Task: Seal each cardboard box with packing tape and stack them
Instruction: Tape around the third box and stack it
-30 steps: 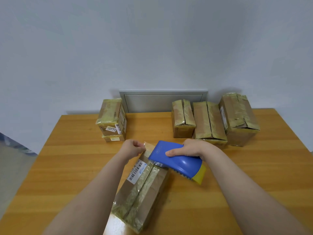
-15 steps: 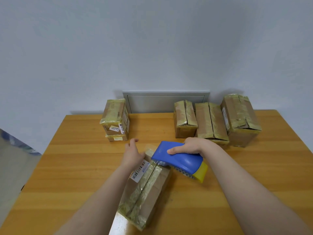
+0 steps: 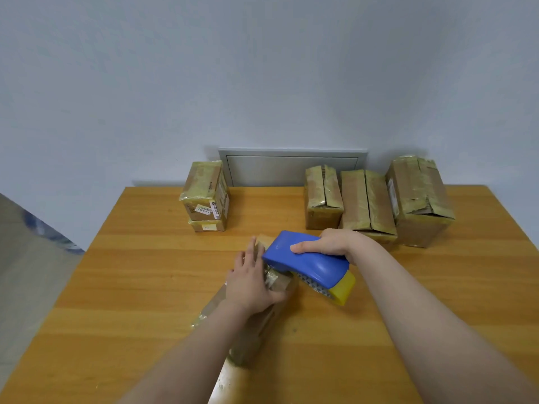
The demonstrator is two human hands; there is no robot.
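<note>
The left hand [image 3: 250, 282] has moved in the last second from pinching the loose tape end at the far tip of the box [image 3: 262, 313] to lying flat on its top, fingers spread and palm pressing down where the barcode label showed a moment ago. It grips nothing now; it only pins and smooths. The right hand [image 3: 329, 243] keeps its closed grasp over the top of the blue tape dispenser [image 3: 306, 260], whose nose sits against the far end of the box while its yellow tail points back to the right. The box itself lies lengthwise in the middle of the bench [image 3: 140, 287], angled from near the person toward the far side, and has hardly shifted. This looks like the start of a fresh strip: the end is stuck down and the left hand is now bracing the box so the dispenser can be drawn along the seam. A stack of two sealed boxes [image 3: 205, 196] waits at the far left, well apart, and three more boxes [image 3: 370, 199] stand in a row at the far right.
</note>
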